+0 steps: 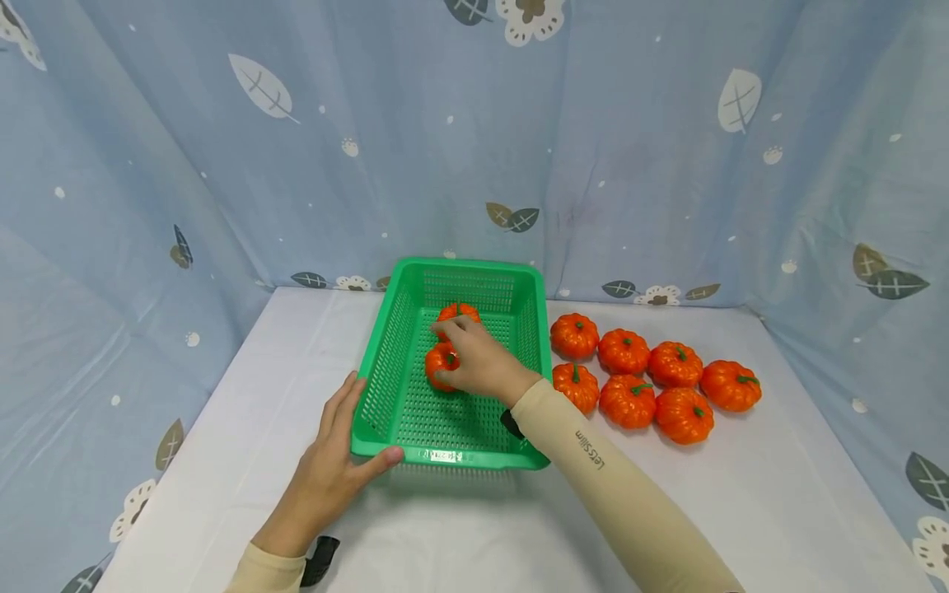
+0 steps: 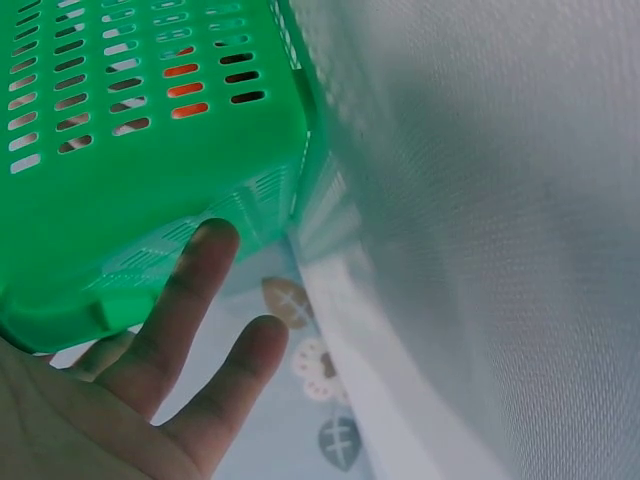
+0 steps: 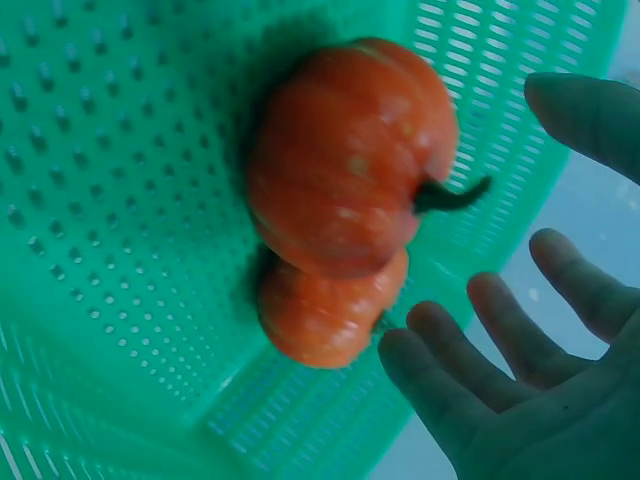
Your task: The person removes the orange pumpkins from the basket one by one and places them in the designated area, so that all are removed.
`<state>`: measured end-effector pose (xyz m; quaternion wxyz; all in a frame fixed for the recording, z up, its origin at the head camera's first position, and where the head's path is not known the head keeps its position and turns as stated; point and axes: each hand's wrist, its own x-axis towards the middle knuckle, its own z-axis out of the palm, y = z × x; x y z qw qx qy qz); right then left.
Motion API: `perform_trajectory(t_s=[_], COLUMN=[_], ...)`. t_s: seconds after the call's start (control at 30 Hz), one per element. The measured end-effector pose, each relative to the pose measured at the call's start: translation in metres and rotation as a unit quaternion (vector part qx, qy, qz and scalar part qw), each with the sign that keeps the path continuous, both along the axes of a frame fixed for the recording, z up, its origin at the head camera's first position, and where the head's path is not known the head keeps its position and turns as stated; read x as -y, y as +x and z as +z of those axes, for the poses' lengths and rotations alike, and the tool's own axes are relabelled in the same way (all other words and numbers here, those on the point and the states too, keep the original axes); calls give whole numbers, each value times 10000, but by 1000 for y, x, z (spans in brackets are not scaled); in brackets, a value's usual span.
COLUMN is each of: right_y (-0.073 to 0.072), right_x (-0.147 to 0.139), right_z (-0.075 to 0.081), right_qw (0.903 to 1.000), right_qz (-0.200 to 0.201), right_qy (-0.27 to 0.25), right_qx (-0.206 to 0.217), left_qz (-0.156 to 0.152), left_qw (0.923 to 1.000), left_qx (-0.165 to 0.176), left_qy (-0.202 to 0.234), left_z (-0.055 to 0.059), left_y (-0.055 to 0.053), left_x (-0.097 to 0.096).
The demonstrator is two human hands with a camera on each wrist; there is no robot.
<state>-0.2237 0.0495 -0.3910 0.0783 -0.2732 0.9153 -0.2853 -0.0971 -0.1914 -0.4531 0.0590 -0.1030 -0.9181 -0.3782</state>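
Note:
A green perforated basket (image 1: 452, 457) stands on the white table with two small orange pumpkins inside. The farther pumpkin (image 1: 457, 311) and the nearer pumpkin (image 1: 441, 366) are close together, both partly covered by my right hand (image 1: 478, 362) in the head view. In the right wrist view, that hand's fingers (image 3: 505, 330) are spread apart beside the larger-looking pumpkin (image 3: 350, 160), and nothing is held between them. My left hand (image 1: 337, 457) rests at the basket's near left corner, thumb on the rim. Its fingers (image 2: 190, 290) extend straight along the outside of the basket.
Right of the basket, several more orange pumpkins (image 1: 630, 401) with green stems sit on the table in two rough rows. A blue curtain (image 1: 415, 165) printed with leaves and flowers surrounds the white tabletop (image 1: 282, 362) at the back and sides.

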Motion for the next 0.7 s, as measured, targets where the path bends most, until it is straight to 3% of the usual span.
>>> perform_trajectory(t_s=[0.43, 0.7], right_y=[-1, 1], right_x=[2, 0], right_z=[-9, -10], right_qw=[9964, 9947], right_qz=[234, 232], right_qy=[800, 989], right_qx=[-176, -149], left_qz=[-21, -21], left_qw=[10000, 10000], left_qx=[5, -4], left_qy=[48, 63], left_z=[0, -1], left_y=[0, -1], left_x=[0, 0])
